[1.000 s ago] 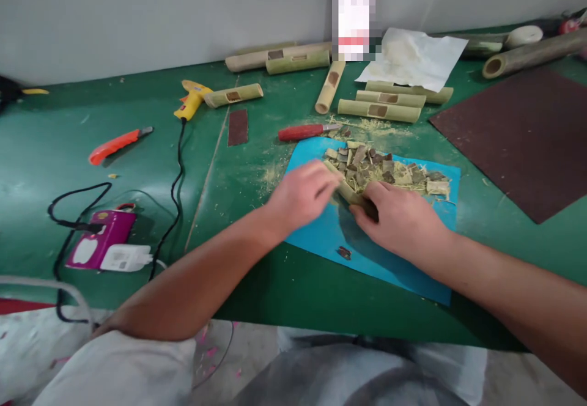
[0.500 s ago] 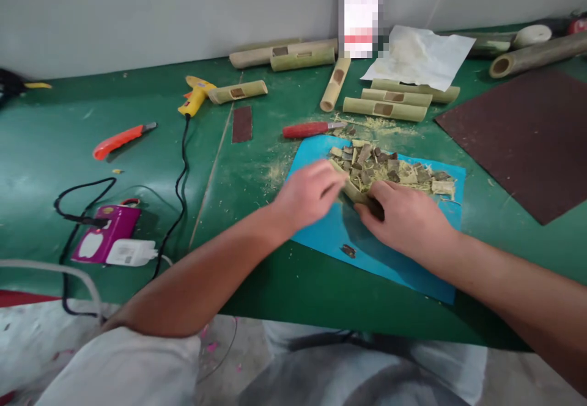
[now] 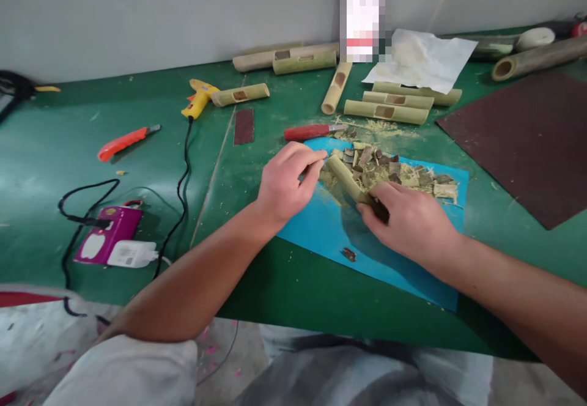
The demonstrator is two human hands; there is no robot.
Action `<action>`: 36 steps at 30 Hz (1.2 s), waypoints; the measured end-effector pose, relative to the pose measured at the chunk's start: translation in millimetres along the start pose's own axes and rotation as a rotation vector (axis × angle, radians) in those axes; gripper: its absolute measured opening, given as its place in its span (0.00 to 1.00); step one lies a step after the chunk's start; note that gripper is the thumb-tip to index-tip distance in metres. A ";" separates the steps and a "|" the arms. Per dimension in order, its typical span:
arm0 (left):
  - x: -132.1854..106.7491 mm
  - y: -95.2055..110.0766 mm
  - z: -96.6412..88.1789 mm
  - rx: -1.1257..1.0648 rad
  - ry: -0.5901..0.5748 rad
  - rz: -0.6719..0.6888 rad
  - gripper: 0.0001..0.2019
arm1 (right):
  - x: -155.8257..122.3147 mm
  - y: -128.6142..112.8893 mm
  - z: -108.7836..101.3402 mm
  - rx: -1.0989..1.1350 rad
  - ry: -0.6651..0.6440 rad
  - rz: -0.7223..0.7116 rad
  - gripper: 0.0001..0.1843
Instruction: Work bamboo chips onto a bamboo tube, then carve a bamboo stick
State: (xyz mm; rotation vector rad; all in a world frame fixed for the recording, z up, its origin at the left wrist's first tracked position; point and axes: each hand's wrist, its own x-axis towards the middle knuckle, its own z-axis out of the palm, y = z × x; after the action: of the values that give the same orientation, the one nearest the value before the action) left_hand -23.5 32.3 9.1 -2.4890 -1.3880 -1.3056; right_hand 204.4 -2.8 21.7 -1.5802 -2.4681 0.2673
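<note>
A bamboo tube (image 3: 346, 177) lies tilted over a blue sheet (image 3: 316, 225), gripped at its near end by my right hand (image 3: 415, 222). My left hand (image 3: 291, 177) is just left of the tube's far end, apart from it. Its thumb and index finger are pinched together; whatever may be between them is too small to make out. Bamboo chips and shavings (image 3: 403, 170) are heaped on the sheet beyond the tube, and one dark chip (image 3: 348, 254) lies nearer me. A red-handled knife (image 3: 309, 131) rests just past the sheet's far edge.
Several cut bamboo tubes (image 3: 385, 112) lie at the back, some under white paper (image 3: 422, 60). Brown sandpaper (image 3: 518, 143) is at right. To the left are a yellow glue gun (image 3: 199, 97), an orange cutter (image 3: 126, 143), a sandpaper strip (image 3: 244, 126) and a purple power strip (image 3: 110, 232) with cords.
My left hand has moved left, away from the tube's far end, leaving that end in view. My right hand still grips the tube in about the same place.
</note>
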 end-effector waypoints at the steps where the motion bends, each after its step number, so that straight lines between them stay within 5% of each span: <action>1: 0.2 2.4 -0.2 -0.012 0.021 0.009 0.07 | 0.7 1.1 0.5 0.006 0.019 -0.003 0.15; 10: -3.5 5.5 14.5 -0.076 -0.160 -0.040 0.07 | 1.3 -2.6 -0.4 -0.067 -0.047 0.034 0.16; 15: -6.0 15.1 16.7 -0.187 -0.315 0.099 0.08 | 1.2 -4.1 -2.4 -0.086 -0.080 0.040 0.16; 20: -3.4 9.0 14.8 -0.050 -0.191 0.037 0.09 | 1.0 -4.2 -2.8 -0.087 -0.097 0.058 0.16; 24: -4.4 9.9 14.7 -0.131 -0.296 0.129 0.09 | -0.3 -4.1 -1.7 -0.070 -0.094 0.043 0.15; 30: 3.0 -8.6 13.8 -0.080 -0.162 -0.016 0.07 | -0.2 -0.6 -1.9 -0.072 -0.043 0.007 0.16; 36: 2.4 -9.9 14.3 -0.084 -0.158 -0.019 0.07 | -2.4 1.1 -3.7 -0.109 -0.037 -0.046 0.16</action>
State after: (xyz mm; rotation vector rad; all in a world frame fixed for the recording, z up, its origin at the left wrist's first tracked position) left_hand -20.4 45.4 -2.1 -2.6938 -1.4179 -1.2190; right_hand 207.3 -4.4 24.8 -1.5700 -2.5841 0.1585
